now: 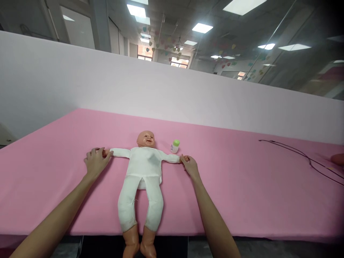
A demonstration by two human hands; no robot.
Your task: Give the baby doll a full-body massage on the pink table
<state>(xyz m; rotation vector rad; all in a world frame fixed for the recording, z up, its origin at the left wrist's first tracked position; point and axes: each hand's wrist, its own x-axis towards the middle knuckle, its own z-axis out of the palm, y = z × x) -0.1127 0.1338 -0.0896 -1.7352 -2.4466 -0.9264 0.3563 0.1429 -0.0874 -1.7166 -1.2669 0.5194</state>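
Observation:
A baby doll (145, 165) in white clothes lies face up on the pink table cover (228, 190), its arms stretched out sideways and its bare feet past the front edge. My left hand (97, 161) is closed round the doll's hand on the left side. On the other side, my right hand (190, 165) pinches the doll's other hand between thumb and fingers. Just above that outstretched arm stands a small white bottle (175, 147) with a green cap, slightly tilted in view and touched by neither hand.
Thin dark cords (298, 152) lie looped on the right of the table. Part of a brownish object (337, 159) shows at the right edge. A low white wall (172, 95) with glass above it runs along the table's far side.

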